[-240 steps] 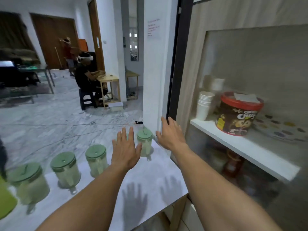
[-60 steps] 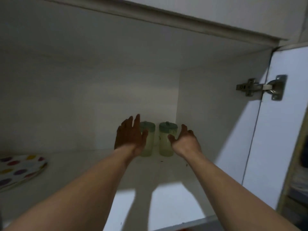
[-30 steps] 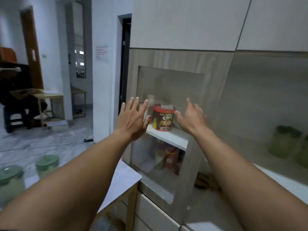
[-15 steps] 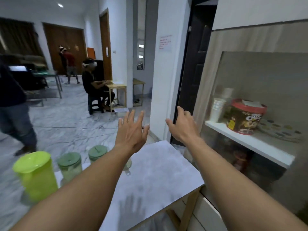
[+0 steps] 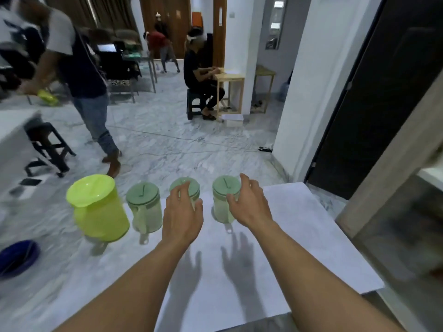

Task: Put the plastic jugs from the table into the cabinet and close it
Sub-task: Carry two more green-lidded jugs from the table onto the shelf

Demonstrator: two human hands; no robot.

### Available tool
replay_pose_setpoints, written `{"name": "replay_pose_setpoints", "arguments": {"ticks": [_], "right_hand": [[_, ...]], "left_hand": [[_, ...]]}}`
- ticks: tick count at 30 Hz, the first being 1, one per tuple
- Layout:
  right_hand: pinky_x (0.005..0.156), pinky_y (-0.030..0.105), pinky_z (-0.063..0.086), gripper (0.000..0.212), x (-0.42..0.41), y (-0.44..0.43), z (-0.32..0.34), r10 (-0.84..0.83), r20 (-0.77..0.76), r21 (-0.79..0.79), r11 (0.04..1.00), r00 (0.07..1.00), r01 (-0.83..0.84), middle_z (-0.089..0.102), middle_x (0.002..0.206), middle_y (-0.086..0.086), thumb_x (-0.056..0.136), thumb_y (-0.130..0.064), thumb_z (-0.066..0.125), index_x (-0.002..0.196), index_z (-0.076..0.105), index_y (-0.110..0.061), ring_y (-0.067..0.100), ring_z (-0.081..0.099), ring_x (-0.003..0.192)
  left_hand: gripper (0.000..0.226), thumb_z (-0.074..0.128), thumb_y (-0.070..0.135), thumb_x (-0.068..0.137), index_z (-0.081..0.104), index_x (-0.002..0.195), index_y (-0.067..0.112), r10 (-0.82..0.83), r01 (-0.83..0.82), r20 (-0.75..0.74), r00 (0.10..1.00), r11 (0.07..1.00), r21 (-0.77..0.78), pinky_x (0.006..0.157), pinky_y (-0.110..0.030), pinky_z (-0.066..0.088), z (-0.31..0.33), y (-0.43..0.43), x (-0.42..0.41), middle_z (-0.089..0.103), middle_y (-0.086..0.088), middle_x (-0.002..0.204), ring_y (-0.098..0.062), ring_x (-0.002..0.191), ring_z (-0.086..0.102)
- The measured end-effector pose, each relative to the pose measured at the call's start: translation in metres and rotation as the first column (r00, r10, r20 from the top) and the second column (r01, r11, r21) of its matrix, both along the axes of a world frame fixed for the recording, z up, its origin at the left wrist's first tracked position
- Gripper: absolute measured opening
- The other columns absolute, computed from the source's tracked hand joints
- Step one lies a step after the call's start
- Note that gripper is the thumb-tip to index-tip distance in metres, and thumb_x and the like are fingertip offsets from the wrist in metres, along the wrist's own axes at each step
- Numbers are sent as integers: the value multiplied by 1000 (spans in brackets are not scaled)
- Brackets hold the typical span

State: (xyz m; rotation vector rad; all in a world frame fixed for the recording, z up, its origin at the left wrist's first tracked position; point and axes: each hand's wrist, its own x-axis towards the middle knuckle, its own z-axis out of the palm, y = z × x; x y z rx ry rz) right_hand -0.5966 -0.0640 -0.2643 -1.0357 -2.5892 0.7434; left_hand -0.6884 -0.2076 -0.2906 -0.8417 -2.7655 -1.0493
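Three clear plastic jugs with pale green lids stand in a row on the white table [image 5: 299,236]: a left jug [image 5: 143,207], a middle jug [image 5: 189,188] and a right jug [image 5: 221,202]. A bigger lime-green jug [image 5: 99,208] stands to their left. My left hand [image 5: 183,215] hovers spread in front of the middle jug and covers most of it. My right hand [image 5: 249,204] is against the right jug's side, fingers apart and not closed around it. The cabinet [image 5: 398,212] stands at the right, blurred.
A blue bowl [image 5: 16,258] lies at the table's left edge. A dark doorway [image 5: 374,97] is beyond the table's far right corner. A person [image 5: 81,75] walks across the marble floor behind the table, another sits at a small wooden table [image 5: 230,92].
My view has dropped from the room to the table. Both hands came down from chest height to the jugs. A walking person has moved closer behind the table.
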Motion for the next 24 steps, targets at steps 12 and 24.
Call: {"name": "replay_pose_setpoints", "arguments": {"ticks": [12, 24], "right_hand": [[92, 49, 52, 60, -58, 38, -122, -216, -95, -340, 925, 972, 172, 56, 132, 10, 88, -38, 67, 135, 34, -22, 36, 56, 119], [76, 34, 49, 20, -88, 50, -162, -366, -144, -584, 782, 920, 219, 68, 94, 8, 88, -27, 61, 102, 64, -14, 32, 64, 90]], "left_hand": [[77, 75, 46, 76, 40, 137, 14, 330, -542, 669, 666, 830, 130, 88, -34, 40, -98, 56, -45, 53, -11, 136, -31, 120, 54], [37, 56, 41, 92, 60, 113, 11, 315, -461, 603, 733, 882, 100, 83, -36, 46, -126, 75, -72, 67, -13, 110, -34, 101, 61]]}}
